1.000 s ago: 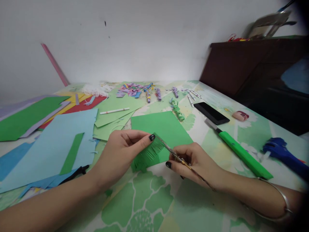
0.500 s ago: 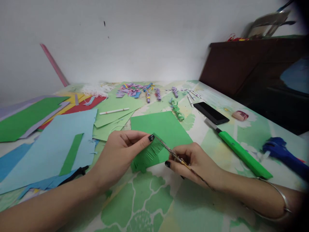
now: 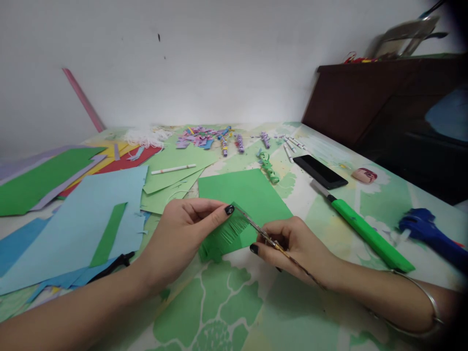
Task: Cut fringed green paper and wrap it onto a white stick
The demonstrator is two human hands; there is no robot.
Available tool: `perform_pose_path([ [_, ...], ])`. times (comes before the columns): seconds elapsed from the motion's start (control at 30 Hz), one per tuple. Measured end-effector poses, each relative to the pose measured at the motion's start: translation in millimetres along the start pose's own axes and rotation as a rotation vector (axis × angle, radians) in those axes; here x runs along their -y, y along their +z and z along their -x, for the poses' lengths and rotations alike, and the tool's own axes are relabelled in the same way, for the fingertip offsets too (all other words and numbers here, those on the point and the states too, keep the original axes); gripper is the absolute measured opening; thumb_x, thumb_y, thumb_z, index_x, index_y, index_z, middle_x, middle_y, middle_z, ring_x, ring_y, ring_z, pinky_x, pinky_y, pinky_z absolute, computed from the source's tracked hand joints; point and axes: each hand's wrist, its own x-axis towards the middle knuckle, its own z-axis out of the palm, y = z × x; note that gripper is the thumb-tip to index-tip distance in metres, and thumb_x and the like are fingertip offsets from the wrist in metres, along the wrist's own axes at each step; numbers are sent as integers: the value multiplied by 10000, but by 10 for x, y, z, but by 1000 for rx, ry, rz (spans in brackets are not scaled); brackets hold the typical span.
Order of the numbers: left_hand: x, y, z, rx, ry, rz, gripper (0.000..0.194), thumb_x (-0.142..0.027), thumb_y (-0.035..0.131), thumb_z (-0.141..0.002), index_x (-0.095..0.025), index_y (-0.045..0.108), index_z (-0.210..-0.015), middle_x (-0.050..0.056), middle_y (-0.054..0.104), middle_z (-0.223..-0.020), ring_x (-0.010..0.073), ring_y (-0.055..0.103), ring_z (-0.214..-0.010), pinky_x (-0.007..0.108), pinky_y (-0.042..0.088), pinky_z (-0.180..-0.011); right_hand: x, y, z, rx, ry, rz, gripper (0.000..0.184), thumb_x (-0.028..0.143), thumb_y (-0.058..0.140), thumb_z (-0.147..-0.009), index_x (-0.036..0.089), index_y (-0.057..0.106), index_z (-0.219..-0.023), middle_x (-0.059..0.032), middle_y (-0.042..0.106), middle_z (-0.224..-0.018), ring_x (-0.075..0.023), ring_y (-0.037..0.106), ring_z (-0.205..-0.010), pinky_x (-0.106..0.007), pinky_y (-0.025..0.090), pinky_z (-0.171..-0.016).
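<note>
My left hand [image 3: 186, 231] pinches a fringed strip of green paper [image 3: 228, 234] between thumb and fingers, just above the table. Thin slits run along the strip's lower right edge. Closed around the handles of a pair of scissors [image 3: 266, 237] is my right hand [image 3: 298, 248]; the blades point up and left and meet the strip's top corner by my left thumb. Part of the handles is hidden by my fingers. Beneath both hands lies a green paper sheet [image 3: 244, 190].
Coloured paper sheets [image 3: 113, 190] spread over the left side. Behind are paper scraps [image 3: 197, 138], rolled paper tubes [image 3: 240, 143] and white string [image 3: 146, 135]. To the right lie a black phone [image 3: 321, 171], a green-handled knife [image 3: 369, 234] and a blue glue gun [image 3: 427, 231].
Almost nothing differs. The scissors and the fringed strip keep nearly the same position, and the whole view has shifted very slightly.
</note>
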Motion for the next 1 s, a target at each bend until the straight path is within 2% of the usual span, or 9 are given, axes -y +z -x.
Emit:
perform_pose_path([
  [0.5, 53, -10, -13, 32, -3, 85, 117, -311, 698, -758, -261, 764, -841, -32, 731, -692, 80, 611, -627, 127, 472, -569, -18, -4, 1, -11, -1, 24, 320, 330, 535, -786, 177, 379, -552, 59, 279, -518, -66, 244, -489, -212, 191, -426],
  [1.0, 42, -5, -4, 21, -7, 72, 110, -303, 703, -752, -253, 767, -827, -34, 722, -664, 73, 597, -612, 120, 464, -567, -19, 2, -14, -50, 5, 66, 352, 361, 571, -764, 171, 389, -531, 62, 274, -500, -61, 237, -478, -202, 185, -408],
])
